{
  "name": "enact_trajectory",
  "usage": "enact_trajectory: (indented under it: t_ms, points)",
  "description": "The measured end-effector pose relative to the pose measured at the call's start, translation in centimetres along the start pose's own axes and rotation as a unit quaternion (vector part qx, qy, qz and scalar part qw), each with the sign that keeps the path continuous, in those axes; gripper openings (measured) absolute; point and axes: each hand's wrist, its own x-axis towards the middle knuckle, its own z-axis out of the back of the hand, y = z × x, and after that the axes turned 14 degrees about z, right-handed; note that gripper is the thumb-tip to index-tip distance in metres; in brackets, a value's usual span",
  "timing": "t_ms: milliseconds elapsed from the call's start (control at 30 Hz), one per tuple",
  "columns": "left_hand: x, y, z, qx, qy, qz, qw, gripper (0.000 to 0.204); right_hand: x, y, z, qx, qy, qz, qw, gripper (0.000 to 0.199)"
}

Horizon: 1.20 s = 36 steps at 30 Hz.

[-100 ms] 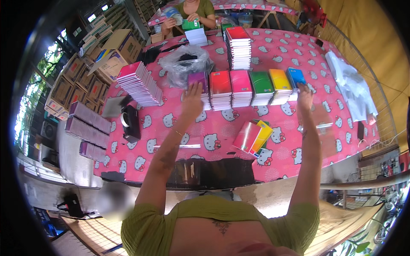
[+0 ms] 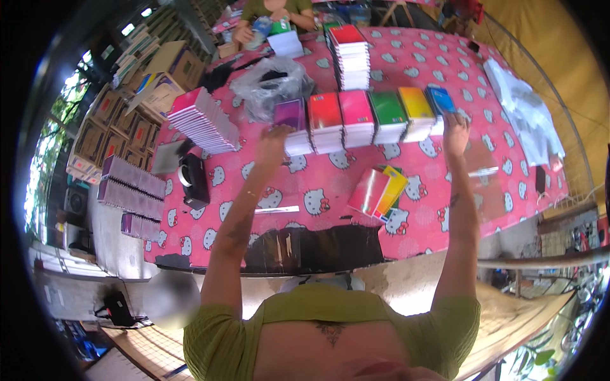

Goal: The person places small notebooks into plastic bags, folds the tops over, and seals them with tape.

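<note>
A row of spiral notebook stacks stands across the table: purple point(image 2: 290, 113), red point(image 2: 325, 111), pink point(image 2: 356, 108), green point(image 2: 387, 109), yellow point(image 2: 417, 103) and blue point(image 2: 440, 100). At the row's left end my left hand point(image 2: 273, 145) is beside the near left corner of the purple stack, fingers loosely stretched toward it and a little blurred. My right hand point(image 2: 456, 134) rests at the near right side of the blue stack, its fingers apart along that edge. Closer to me, a few loose notebooks point(image 2: 375, 192) lie fanned, red and yellow uppermost.
A tall pink-topped notebook stack point(image 2: 202, 120) and a black tape dispenser point(image 2: 194, 181) stand left. Behind the row are a clear plastic bag point(image 2: 270, 89) and a red-topped stack point(image 2: 351, 60). Plastic sheets point(image 2: 524, 114) lie right. Across the table a person holds a green notebook.
My left hand has slid off the purple notebook's cover, to the left and toward me. My right hand stays at the blue stack. The whole view has shifted slightly.
</note>
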Motion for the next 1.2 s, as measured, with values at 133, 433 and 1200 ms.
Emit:
enact_trajectory:
  t_ms: [133,433,1200]
  points:
    - [-2.6,-5.3,4.6,-0.182,-0.09,0.016,0.979,0.048,-4.0,14.3,9.1,0.106,-0.026,0.072,0.991,0.015]
    - [-12.5,-18.7,-3.0,-0.307,0.049,-0.078,0.947,0.035,-14.0,19.5,7.5,0.524,-0.044,-0.456,0.718,0.044]
    - [-12.2,-16.2,1.5,-0.47,0.157,-0.126,0.859,0.075,-6.5,22.8,8.0,0.797,0.234,-0.478,0.286,0.079]
